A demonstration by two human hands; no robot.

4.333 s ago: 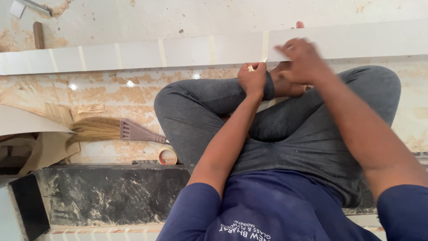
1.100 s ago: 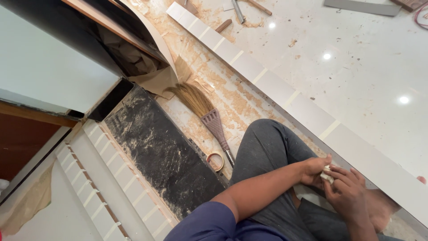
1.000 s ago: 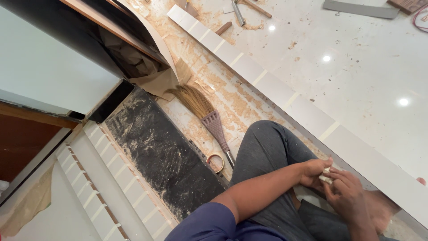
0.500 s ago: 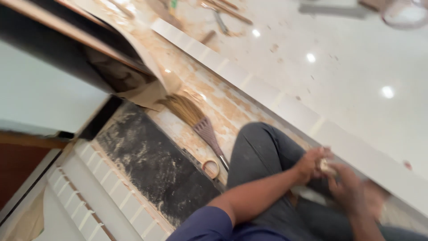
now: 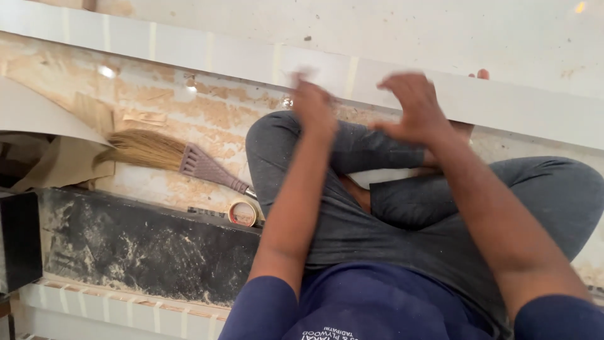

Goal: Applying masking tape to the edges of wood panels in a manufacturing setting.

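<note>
I sit cross-legged on the floor in grey trousers [image 5: 390, 214]. A long white strip [image 5: 535, 107], crossed by several pale tape bands, lies in front of my knees. My left hand [image 5: 313, 107] is blurred by motion and rests at the strip's near edge, with a whitish smear at its fingertips. Whether it holds anything cannot be told. My right hand [image 5: 412, 107] hovers just to its right over the same edge, fingers spread and curved, thumb pointing left, with nothing in it.
A straw broom with a plastic handle [image 5: 170, 154] lies at my left on the dusty floor. A small tape roll [image 5: 243, 213] sits beside a dusty black slab [image 5: 145, 245]. A second taped white strip [image 5: 126, 308] runs along the bottom left. A curved beige sheet [image 5: 44, 116] is at the far left.
The view has swung from a tilted look at the left side back to straight over my lap. My hands have moved apart and up to the strip's edge.
</note>
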